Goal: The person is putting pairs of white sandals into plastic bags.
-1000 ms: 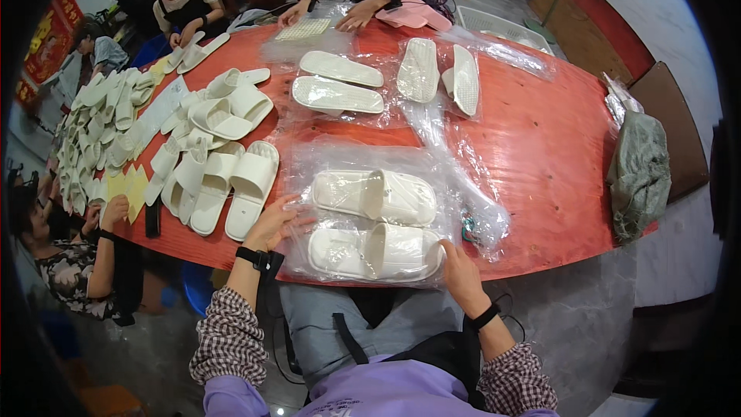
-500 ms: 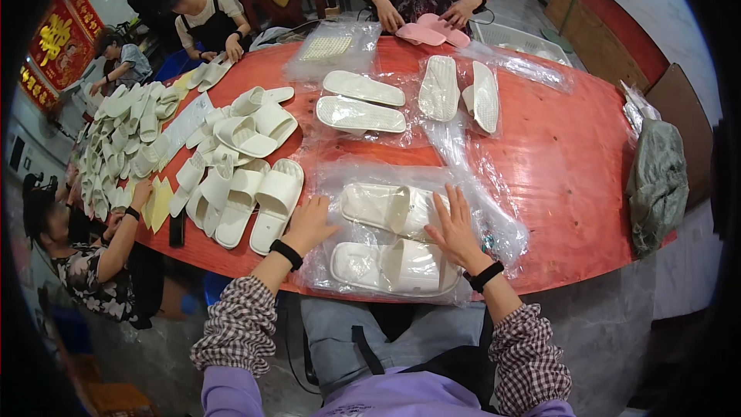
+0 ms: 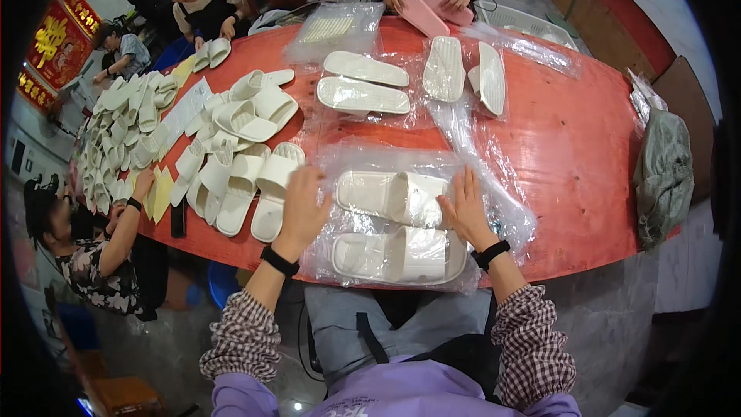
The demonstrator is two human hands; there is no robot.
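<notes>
In front of me a pair of white slippers lies side by side in a clear plastic bag (image 3: 363, 156): the farther slipper (image 3: 369, 191) and the nearer slipper (image 3: 359, 255), toes to the right. My right hand (image 3: 469, 212) rests at the bag's right side, fingers stretched out, beside the farther slipper's toe end. At the bag's left edge is my left hand (image 3: 303, 216), its slightly blurred fingers pointing away from me and holding nothing I can see. It partly covers a loose white slipper (image 3: 268, 220) next to the bag.
Loose white slippers (image 3: 245, 120) and a large slipper pile (image 3: 116, 135) cover the table's left side. Beyond my bag lie more bagged slippers (image 3: 363, 100) and flat plastic bags (image 3: 332, 27). Across the red table (image 3: 579, 170), a person's hands hold pink slippers (image 3: 424, 15). Other people work at the left.
My left hand has moved farther forward along the bag's left edge. My right hand has shifted slightly right, toward the bag's edge. The person opposite has moved the pink slippers apart.
</notes>
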